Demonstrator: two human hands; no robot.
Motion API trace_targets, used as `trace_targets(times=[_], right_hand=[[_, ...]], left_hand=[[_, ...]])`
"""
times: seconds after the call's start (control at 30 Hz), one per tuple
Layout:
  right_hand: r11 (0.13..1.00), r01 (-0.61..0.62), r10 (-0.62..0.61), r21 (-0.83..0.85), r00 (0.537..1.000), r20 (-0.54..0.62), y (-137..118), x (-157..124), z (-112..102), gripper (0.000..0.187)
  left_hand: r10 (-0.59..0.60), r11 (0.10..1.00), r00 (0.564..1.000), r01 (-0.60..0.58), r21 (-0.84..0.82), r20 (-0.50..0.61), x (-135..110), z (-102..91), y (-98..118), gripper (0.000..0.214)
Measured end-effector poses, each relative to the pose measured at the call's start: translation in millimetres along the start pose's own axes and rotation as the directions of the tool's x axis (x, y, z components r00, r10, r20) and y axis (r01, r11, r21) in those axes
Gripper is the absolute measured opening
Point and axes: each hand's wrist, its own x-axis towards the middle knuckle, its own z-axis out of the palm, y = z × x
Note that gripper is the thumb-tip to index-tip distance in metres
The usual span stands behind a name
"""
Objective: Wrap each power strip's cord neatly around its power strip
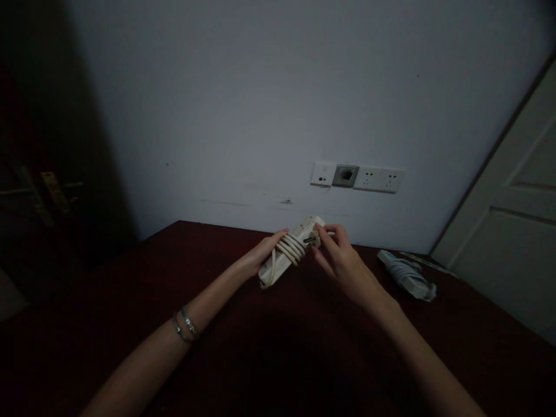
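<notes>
A white power strip (280, 267), with its own cord (292, 248) wound round its middle in several turns, is held tilted above the dark red table. My left hand (263, 252) is closed round its left side, thumb along the top edge. At the upper right end, my right hand (341, 259) pinches the plug (317, 236) between thumb and fingers. The plug's dark prongs point left toward the wound cord. Part of the plug is hidden behind my right fingers.
On the table (208, 255), at right, lies a second wrapped strip-shaped thing (408, 277) with a thin pale strip (428, 263) behind it. Wall sockets (377, 179) and a grey wall plate (346, 175) are above the table. A white panelled door (512, 231) stands right.
</notes>
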Motion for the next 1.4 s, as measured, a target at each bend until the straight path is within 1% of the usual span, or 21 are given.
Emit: trace_targets(times=[0.1,0.17,0.23,0.3,0.37,0.43,0.5,0.6,0.67,0.73,0.8,0.9,0.97,1.07,1.13,1.2,1.27,1.3,1.33,1.4], right_hand=[[1.0,0.003,-0.003,-0.01,1.0,0.002,2.0,-0.9,-0.6,0.043],[1.0,0.012,-0.012,-0.001,1.0,0.001,4.9,-1.6,-0.9,0.043],[1.0,0.022,-0.021,0.007,1.0,-0.002,7.6,-2.2,-1.8,0.044],[0.999,0.032,-0.032,-0.005,0.999,0.006,8.8,-2.6,-3.5,0.044],[0.999,0.045,-0.044,-0.031,0.999,0.03,8.0,-2.7,-5.2,0.044],[0.996,0.062,-0.059,-0.059,0.997,0.057,5.8,-2.3,-5.9,0.045],[0.992,0.088,-0.083,-0.092,0.995,0.059,3.3,-1.4,-4.9,0.046],[0.98,0.116,-0.111,-0.163,0.993,0.036,0.2,0.2,-1.1,0.047],[0.969,0.11,-0.111,-0.221,0.994,0.007,-1.3,1.1,1.4,0.047],[0.96,0.091,-0.101,-0.264,0.995,-0.025,-2.2,1.7,2.9,0.048],[0.961,0.078,-0.095,-0.266,0.994,-0.053,-2.5,1.8,3.7,0.05],[0.972,0.092,-0.108,-0.217,0.992,-0.061,-1.7,1.3,5.1,0.053],[0.974,0.112,-0.125,-0.199,0.991,-0.053,-0.9,0.7,7.0,0.057],[0.971,0.132,-0.142,-0.197,0.989,-0.037,0.0,0.5,9.5,0.062],[0.974,0.13,-0.137,-0.185,0.99,-0.025,0.3,0.8,9.2,0.061],[0.985,0.115,-0.121,-0.132,0.992,-0.037,0.8,1.1,7.2,0.058],[0.997,0.08,-0.081,-0.016,0.992,-0.094,1.5,0.9,4.2,0.055],[0.997,0.047,-0.039,0.055,0.988,-0.147,1.6,0.5,2.8,0.054],[0.993,0.009,0.017,0.121,0.978,-0.207,1.6,0.0,1.4,0.052],[0.973,-0.066,0.139,0.222,0.932,-0.335,0.9,-0.9,-1.2,0.043]], left_hand=[[0.101,0.988,0.995,-0.101,0.116,-0.001,-3.8,1.8,3.5,0.042],[0.147,0.97,0.988,-0.154,0.189,0.051,-6.1,2.0,5.7,0.042],[0.146,0.957,0.982,-0.171,0.236,0.119,-8.6,1.7,7.5,0.04],[0.119,0.954,0.979,-0.159,0.253,0.166,-10.5,0.9,8.1,0.041],[0.096,0.955,0.977,-0.144,0.258,0.189,-10.8,-0.6,7.2,0.042],[0.088,0.955,0.977,-0.138,0.263,0.194,-9.9,-2.3,5.5,0.04],[0.08,0.952,0.98,-0.13,0.277,0.185,-9.1,-3.0,4.3,0.035],[0.068,0.954,0.985,-0.111,0.277,0.161,-9.2,-0.6,3.6,0.027],[0.054,0.961,0.987,-0.092,0.26,0.149,-9.7,2.6,2.8,0.024],[0.019,0.97,0.988,-0.055,0.237,0.151,-9.6,5.9,0.9,0.026],[-0.025,0.977,0.985,-0.012,0.215,0.169,-9.0,8.2,-1.6,0.031],[-0.054,0.977,0.978,0.01,0.214,0.201,-9.0,9.7,-3.3,0.034],[-0.015,0.974,0.981,-0.029,0.223,0.195,-10.4,10.3,-1.8,0.032],[0.083,0.958,0.981,-0.127,0.257,0.173,-13.3,11.7,2.9,0.029],[0.122,0.944,0.976,-0.17,0.282,0.179,-14.9,12.9,5.8,0.029],[0.139,0.945,0.973,-0.186,0.27,0.186,-15.8,14.2,7.2,0.03],[0.122,0.965,0.977,-0.158,0.208,0.176,-16.1,15.3,7.1,0.032],[0.092,0.978,0.981,-0.121,0.169,0.171,-16.2,15.5,6.9,0.033],[0.05,0.989,0.984,-0.073,0.129,0.172,-16.3,15.5,6.6,0.035],[-0.044,0.998,0.98,0.035,0.048,0.196,-16.4,14.6,6.6,0.039]])
